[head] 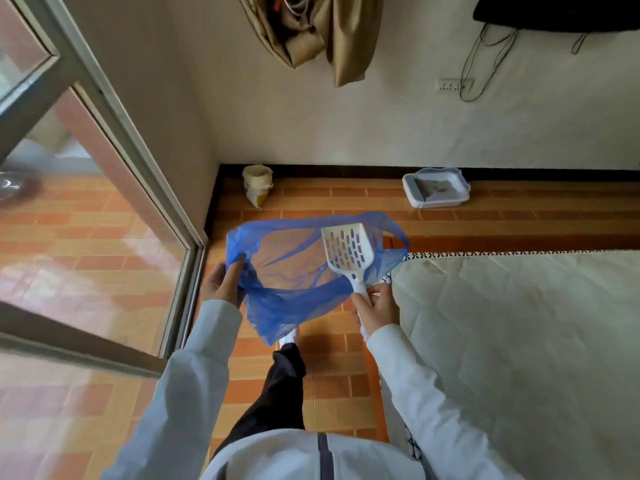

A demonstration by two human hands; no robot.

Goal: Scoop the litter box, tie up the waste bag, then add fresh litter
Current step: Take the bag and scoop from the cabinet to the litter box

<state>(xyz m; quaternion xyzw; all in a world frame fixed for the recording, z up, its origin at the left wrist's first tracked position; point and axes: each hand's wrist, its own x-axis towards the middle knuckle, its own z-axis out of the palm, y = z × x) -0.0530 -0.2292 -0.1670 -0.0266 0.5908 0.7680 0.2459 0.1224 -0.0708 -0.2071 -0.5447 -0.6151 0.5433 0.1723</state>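
A blue plastic waste bag [294,303] hangs open between my hands, above the tiled floor. My left hand [221,285] pinches its left rim. My right hand [375,310] grips the handle of a white slotted litter scoop [348,251], whose head lies over the bag's right rim; whether this hand also holds the bag I cannot tell. The white litter box [420,200] with grey litter sits on the floor against the far wall, to the right. A cream sack of litter [257,185] with its top rolled down stands in the far corner.
A mattress [519,341] fills the right side, leaving a narrow strip of orange tiled floor [311,202] where I stand. A glass door [104,220] with a metal frame lies at the left. Curtain cloth and cables hang on the far wall.
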